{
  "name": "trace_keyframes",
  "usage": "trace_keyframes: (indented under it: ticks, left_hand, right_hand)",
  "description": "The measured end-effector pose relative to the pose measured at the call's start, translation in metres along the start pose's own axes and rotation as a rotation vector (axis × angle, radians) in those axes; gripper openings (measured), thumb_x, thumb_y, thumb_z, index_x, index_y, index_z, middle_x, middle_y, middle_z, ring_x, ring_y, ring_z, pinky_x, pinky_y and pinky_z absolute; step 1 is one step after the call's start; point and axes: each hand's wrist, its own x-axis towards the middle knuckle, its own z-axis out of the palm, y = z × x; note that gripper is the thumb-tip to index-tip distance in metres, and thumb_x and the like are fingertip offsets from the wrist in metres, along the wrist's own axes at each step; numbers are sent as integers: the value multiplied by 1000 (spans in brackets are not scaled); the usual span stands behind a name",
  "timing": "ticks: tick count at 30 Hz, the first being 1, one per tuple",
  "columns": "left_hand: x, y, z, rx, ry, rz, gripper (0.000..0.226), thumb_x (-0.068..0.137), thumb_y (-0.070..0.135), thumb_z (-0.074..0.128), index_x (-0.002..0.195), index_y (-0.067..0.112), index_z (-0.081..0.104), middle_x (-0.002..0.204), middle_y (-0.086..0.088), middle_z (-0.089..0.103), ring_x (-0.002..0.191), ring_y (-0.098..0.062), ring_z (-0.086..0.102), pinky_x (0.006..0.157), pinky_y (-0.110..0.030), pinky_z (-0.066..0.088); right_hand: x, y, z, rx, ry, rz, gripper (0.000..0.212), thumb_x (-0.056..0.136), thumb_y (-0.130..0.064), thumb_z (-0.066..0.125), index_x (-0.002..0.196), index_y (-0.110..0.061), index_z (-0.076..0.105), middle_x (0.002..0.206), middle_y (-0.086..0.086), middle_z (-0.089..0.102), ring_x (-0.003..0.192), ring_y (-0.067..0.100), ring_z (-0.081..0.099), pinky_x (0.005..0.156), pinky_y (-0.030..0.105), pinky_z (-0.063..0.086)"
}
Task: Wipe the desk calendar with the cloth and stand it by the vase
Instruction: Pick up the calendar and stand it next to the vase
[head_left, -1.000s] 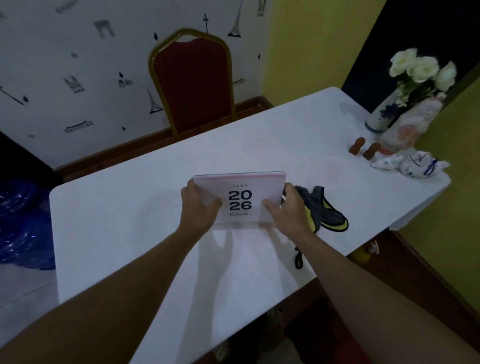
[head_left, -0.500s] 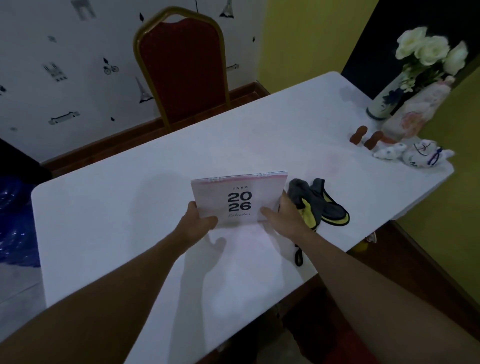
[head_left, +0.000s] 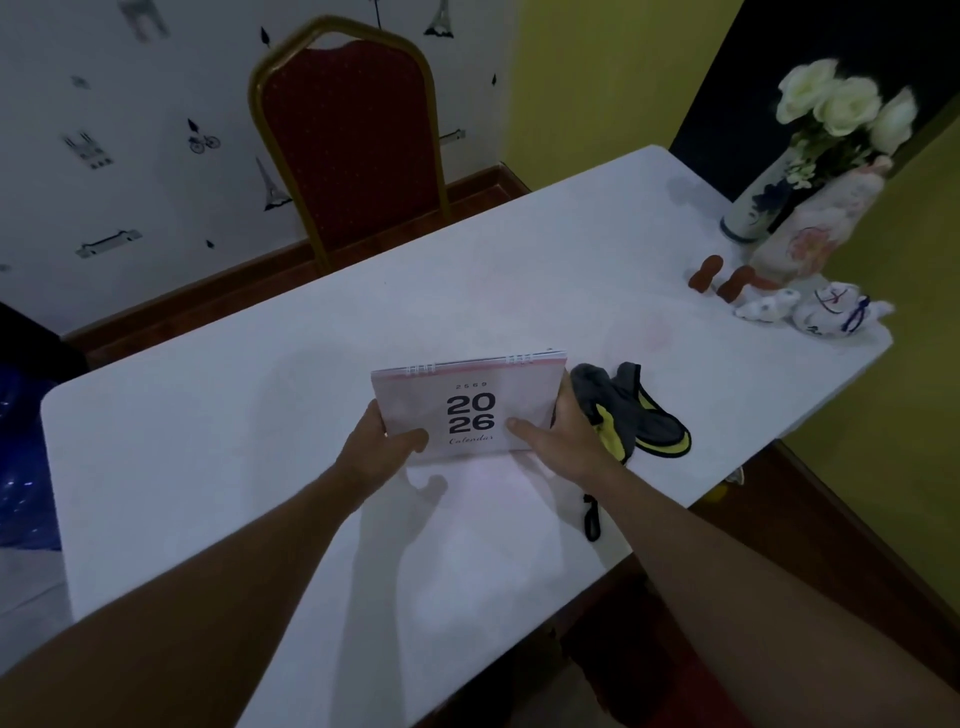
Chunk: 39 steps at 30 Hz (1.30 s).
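Note:
A pink spiral-bound desk calendar (head_left: 467, 402) marked 2026 stands tilted on the white table (head_left: 208, 441), held at both lower corners. My left hand (head_left: 382, 449) grips its left side, thumb on the front. My right hand (head_left: 558, 441) grips its right side, thumb on the front too. A grey and yellow cloth (head_left: 631, 415) lies crumpled on the table just right of my right hand. The white and blue vase (head_left: 756, 210) with white flowers stands at the table's far right corner.
A pink floral bottle (head_left: 815, 228), two small brown figurines (head_left: 719, 278) and white ceramic figures (head_left: 810, 314) crowd the area near the vase. A red chair (head_left: 348, 140) stands behind the table. The table's front edge runs close under my forearms.
The calendar stays in both hands at about the same spot; my hands have slid lower on its sides. The camera has shifted slightly.

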Motion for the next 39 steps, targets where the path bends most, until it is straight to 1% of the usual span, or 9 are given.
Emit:
trace_keyframes:
  ticks: [7,12,17,21,32,33,34,35,39]
  left_hand:
    - [0,22,1,-35,54,75,74,67,22,60,139,19,44,127,-5,63,118,-29,60,97,-50,56]
    - [8,71,4,-130,-9,215,32,84,41,54,116,38,56,99,23,74,92,-3,70,60,-12,55]
    - [26,129,17,-182,-24,186,39,96,72,26,105,49,56,84,28,70,79,-2,70,54,-15,52]
    - [57,172,40,-217,-30,152,52,97,70,6,97,54,55,67,36,68,64,13,67,45,-8,50]
    - [173,256,143,-258,13,180,70,80,83,19,111,42,67,117,0,68,110,-22,62,98,-45,48]
    - [184,262,151,-267,17,173,70,79,83,20,110,42,67,117,1,67,110,-21,62,100,-47,48]
    - [194,267,157,-277,19,167,71,79,83,21,112,41,67,118,-1,67,110,-22,62,102,-49,48]
    - [204,272,164,-285,21,161,74,79,84,21,116,38,66,120,-4,67,112,-24,62,104,-51,48]
    - [240,291,189,-310,41,117,82,78,84,24,130,31,61,129,-10,63,118,-28,59,111,-57,43]
  right_hand:
    - [7,-20,-3,-27,37,-61,56,88,-24,75,132,-40,46,117,-22,67,110,-1,64,91,27,57]
    - [21,-56,-23,3,75,-104,64,85,-31,76,138,-43,42,120,-29,65,112,-5,62,94,26,55]
    - [36,-99,-55,54,81,-172,60,86,-53,74,138,-38,47,126,-14,68,116,7,65,98,40,56]
    - [53,-129,-91,110,91,-161,61,85,-78,49,135,-44,50,121,-17,68,112,1,64,82,18,56]
    - [162,-128,-215,25,289,4,51,97,-74,22,141,-54,37,114,-36,50,97,-14,47,53,3,34]
    - [170,-127,-224,-15,313,44,48,94,-78,21,138,-61,32,121,-31,50,106,-3,44,95,8,25]
    - [179,-124,-234,-70,326,76,49,88,-84,20,133,-65,29,131,-25,51,116,6,40,108,41,-18]
    - [188,-120,-244,-104,323,74,57,82,-89,21,131,-64,30,139,-21,50,123,11,41,117,41,7]
    - [218,-111,-282,5,219,-41,67,84,-75,53,141,-41,44,131,-14,65,123,13,60,112,52,40]
